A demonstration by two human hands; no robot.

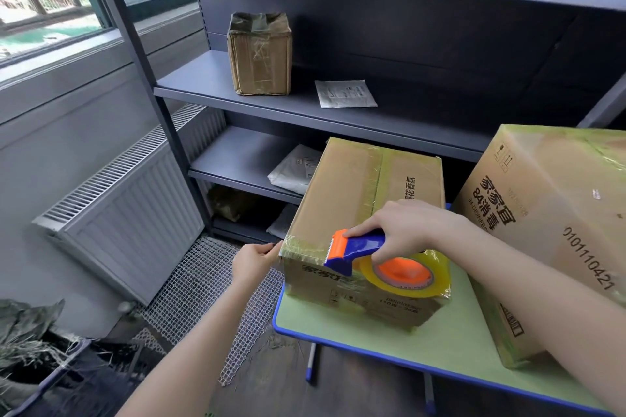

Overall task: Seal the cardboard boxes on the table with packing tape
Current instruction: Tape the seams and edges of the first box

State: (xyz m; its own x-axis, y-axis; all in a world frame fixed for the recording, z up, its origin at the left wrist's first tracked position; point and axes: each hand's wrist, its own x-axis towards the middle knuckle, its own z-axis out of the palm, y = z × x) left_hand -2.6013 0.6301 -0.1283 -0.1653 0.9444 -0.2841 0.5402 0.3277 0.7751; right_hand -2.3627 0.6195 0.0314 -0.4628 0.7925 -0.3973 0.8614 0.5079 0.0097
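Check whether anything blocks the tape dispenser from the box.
Nothing visible. The right hand holds the tape dispenser against the near edge of the smaller box; the left hand pinches tape at its left corner.

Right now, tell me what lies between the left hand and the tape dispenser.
In the head view, the near corner of the smaller box, with clear tape stretched over it from left hand to dispenser.

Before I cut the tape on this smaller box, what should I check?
1. Right hand grips tape dispenser: ok.
2. Left hand pinches tape at the smaller box's left corner: ok.
3. The tape lies smooth along the near top edge: not ok, looks creased.
4. The toothed blade touches the tape: cannot tell.
5. Larger box clear of the dispenser: ok.
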